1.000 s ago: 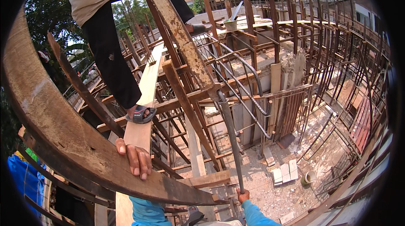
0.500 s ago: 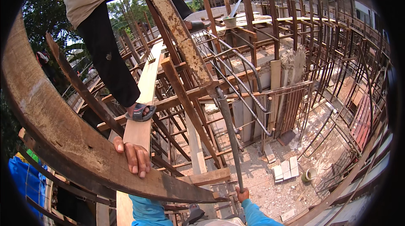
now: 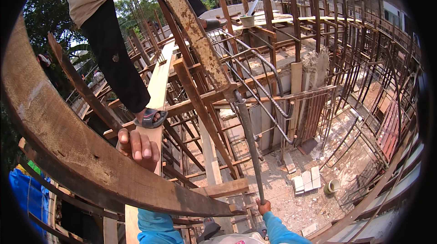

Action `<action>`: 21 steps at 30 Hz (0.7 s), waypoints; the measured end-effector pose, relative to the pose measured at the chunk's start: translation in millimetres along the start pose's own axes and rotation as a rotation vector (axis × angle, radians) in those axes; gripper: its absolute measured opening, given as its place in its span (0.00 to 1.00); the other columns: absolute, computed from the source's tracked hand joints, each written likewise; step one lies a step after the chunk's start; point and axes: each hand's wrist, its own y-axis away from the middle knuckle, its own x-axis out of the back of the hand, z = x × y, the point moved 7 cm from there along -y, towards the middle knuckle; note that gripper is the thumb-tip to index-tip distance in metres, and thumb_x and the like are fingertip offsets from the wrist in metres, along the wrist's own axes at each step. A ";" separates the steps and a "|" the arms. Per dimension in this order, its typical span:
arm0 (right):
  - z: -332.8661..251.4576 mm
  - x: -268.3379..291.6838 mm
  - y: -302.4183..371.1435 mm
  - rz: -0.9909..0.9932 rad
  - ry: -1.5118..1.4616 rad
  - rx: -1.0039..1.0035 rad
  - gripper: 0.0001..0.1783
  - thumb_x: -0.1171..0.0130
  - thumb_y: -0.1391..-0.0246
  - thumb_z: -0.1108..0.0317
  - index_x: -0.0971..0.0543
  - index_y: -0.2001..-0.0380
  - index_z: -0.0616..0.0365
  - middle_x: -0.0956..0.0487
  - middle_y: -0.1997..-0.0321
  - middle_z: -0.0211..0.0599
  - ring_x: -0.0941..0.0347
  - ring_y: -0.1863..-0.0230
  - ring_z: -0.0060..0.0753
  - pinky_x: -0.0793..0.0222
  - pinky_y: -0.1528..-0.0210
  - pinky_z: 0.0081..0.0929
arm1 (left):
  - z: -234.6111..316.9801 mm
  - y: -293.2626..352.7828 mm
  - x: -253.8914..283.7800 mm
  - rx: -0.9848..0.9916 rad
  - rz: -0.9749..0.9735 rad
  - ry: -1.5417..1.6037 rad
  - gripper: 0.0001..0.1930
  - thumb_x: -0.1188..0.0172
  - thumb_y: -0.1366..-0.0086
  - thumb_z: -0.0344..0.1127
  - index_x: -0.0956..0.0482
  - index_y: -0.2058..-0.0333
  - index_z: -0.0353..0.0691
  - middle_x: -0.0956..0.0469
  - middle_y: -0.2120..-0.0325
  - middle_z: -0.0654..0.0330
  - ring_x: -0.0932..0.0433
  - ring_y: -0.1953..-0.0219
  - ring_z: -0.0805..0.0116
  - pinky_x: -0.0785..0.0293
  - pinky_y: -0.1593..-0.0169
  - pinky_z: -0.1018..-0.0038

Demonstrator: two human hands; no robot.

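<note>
A foot is on the plank behind the board, and a bucket is right of the pole.

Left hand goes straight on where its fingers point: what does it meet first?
Likely the big wooden beam: the left hand's bent fingers point down toward it, though depth and any gap are unclear.

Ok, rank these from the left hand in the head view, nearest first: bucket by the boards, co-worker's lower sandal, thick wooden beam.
1. Thick wooden beam: directly beside the left hand.
2. Co-worker's lower sandal: just ahead.
3. Bucket: far ahead, rightward.
</note>
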 end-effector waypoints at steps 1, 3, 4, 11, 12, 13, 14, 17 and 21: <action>1.8 3.9 -5.4 0.032 -0.022 0.077 0.21 0.39 0.50 0.54 0.23 0.78 0.66 0.25 0.84 0.43 0.29 0.79 0.32 0.33 0.72 0.36 | -5.9 -12.7 15.4 -0.062 0.231 -0.048 0.30 0.53 0.37 0.56 0.41 0.47 0.37 0.27 0.63 0.50 0.27 0.53 0.55 0.24 0.58 0.64; 38.9 12.7 -25.1 0.060 0.067 0.133 0.21 0.38 0.51 0.55 0.23 0.81 0.65 0.26 0.85 0.39 0.32 0.80 0.27 0.34 0.73 0.34 | -42.9 -58.3 37.3 0.190 0.330 -0.380 0.52 0.49 0.50 0.71 0.50 0.40 0.34 0.38 0.45 0.46 0.43 0.38 0.55 0.39 0.41 0.61; 52.8 20.4 -32.0 0.080 0.075 0.122 0.21 0.38 0.51 0.55 0.23 0.81 0.65 0.26 0.85 0.39 0.32 0.80 0.27 0.34 0.73 0.34 | -72.5 -76.6 40.7 0.296 0.315 -0.718 0.53 0.42 0.53 0.69 0.51 0.40 0.34 0.39 0.45 0.47 0.43 0.39 0.56 0.43 0.39 0.63; 54.1 6.7 -29.8 0.113 -0.054 0.156 0.19 0.39 0.50 0.56 0.21 0.75 0.66 0.23 0.81 0.38 0.30 0.77 0.24 0.33 0.71 0.31 | -138.8 -117.5 61.1 0.264 0.494 -0.522 0.13 0.42 0.39 0.30 0.30 0.57 0.35 0.24 0.64 0.64 0.27 0.64 0.79 0.28 0.57 0.80; 59.5 9.6 -30.7 0.129 -0.058 0.147 0.19 0.39 0.50 0.56 0.21 0.75 0.66 0.23 0.81 0.38 0.30 0.77 0.24 0.33 0.71 0.31 | -144.0 -118.3 61.6 0.269 0.487 -0.506 0.13 0.42 0.39 0.30 0.30 0.57 0.35 0.24 0.64 0.64 0.27 0.64 0.79 0.28 0.57 0.80; 64.6 9.1 -31.6 0.104 -0.029 0.139 0.19 0.39 0.50 0.56 0.21 0.74 0.66 0.23 0.80 0.38 0.30 0.77 0.24 0.33 0.71 0.30 | -143.8 -119.0 64.2 0.253 0.479 -0.545 0.13 0.42 0.39 0.30 0.30 0.56 0.35 0.25 0.63 0.63 0.27 0.64 0.78 0.28 0.58 0.80; 60.9 4.5 -27.5 0.064 -0.001 0.131 0.19 0.39 0.49 0.56 0.21 0.72 0.66 0.23 0.80 0.38 0.30 0.76 0.24 0.33 0.71 0.30 | -138.7 -118.9 64.9 0.238 0.478 -0.599 0.14 0.41 0.39 0.30 0.30 0.56 0.35 0.25 0.63 0.63 0.27 0.63 0.78 0.29 0.59 0.80; 45.7 4.2 -25.5 0.064 -0.005 0.099 0.19 0.39 0.50 0.56 0.22 0.73 0.66 0.24 0.81 0.36 0.32 0.77 0.23 0.33 0.71 0.31 | -133.6 -121.8 60.2 0.224 0.491 -0.674 0.13 0.42 0.39 0.29 0.30 0.57 0.34 0.25 0.63 0.62 0.27 0.63 0.78 0.29 0.59 0.80; 52.7 5.3 -27.7 0.090 0.005 0.096 0.24 0.40 0.51 0.50 0.23 0.78 0.65 0.27 0.84 0.38 0.33 0.80 0.27 0.35 0.74 0.34 | -138.7 -120.5 62.0 0.193 0.505 -0.699 0.12 0.41 0.39 0.29 0.29 0.58 0.34 0.25 0.64 0.62 0.27 0.64 0.78 0.29 0.59 0.80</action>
